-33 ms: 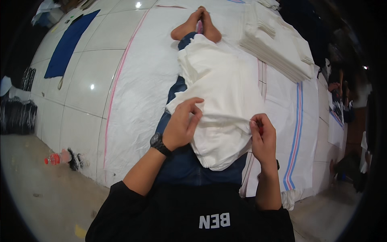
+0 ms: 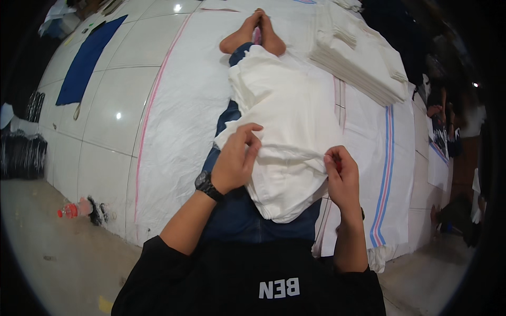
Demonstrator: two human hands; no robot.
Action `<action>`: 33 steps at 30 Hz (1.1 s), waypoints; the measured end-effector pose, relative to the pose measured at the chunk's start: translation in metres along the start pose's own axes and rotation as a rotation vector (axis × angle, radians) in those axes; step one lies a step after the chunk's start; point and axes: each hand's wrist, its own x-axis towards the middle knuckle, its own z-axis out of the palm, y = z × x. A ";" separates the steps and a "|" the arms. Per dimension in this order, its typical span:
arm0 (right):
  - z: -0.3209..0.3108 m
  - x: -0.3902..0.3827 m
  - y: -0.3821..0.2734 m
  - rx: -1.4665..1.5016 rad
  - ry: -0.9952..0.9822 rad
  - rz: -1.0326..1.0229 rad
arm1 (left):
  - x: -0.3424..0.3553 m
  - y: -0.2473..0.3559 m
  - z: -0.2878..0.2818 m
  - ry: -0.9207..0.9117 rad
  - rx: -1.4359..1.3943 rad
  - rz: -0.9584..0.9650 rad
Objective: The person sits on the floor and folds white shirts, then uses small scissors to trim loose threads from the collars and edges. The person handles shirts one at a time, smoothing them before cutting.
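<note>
A white cloth garment (image 2: pixel 287 116), loosely folded and creased, lies along my outstretched legs; its exact kind does not show. My left hand (image 2: pixel 238 158), wearing a black watch (image 2: pixel 205 184), rests on the garment's left edge. Its thumb and forefinger are apart with nothing visible between them. At the right edge my right hand (image 2: pixel 342 174) pinches a fold of the garment, drawing a crease across it. Something small and red shows inside the curled right fingers, too hidden to name. The garment's rounded near end (image 2: pixel 279 210) lies over my jeans.
A stack of folded white cloth (image 2: pixel 358 63) lies at the far right on white sheeting (image 2: pixel 174 121). To the left are a blue cloth (image 2: pixel 92 63), a red-capped plastic bottle (image 2: pixel 74 209) and a dark wrapped bundle (image 2: pixel 21 155). Another person (image 2: pixel 448 118) is partly visible at the far right.
The whole view has shifted very slightly. Both hands keep their places on the white garment.
</note>
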 end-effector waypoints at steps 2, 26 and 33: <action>0.003 0.004 0.003 -0.066 0.035 -0.019 | 0.014 0.003 0.001 -0.047 0.037 -0.079; 0.035 0.003 -0.009 0.040 0.043 -0.237 | 0.012 0.014 0.057 0.154 0.172 0.217; 0.039 -0.010 -0.015 -0.361 0.105 -0.452 | 0.011 0.013 0.043 0.033 -0.087 -0.004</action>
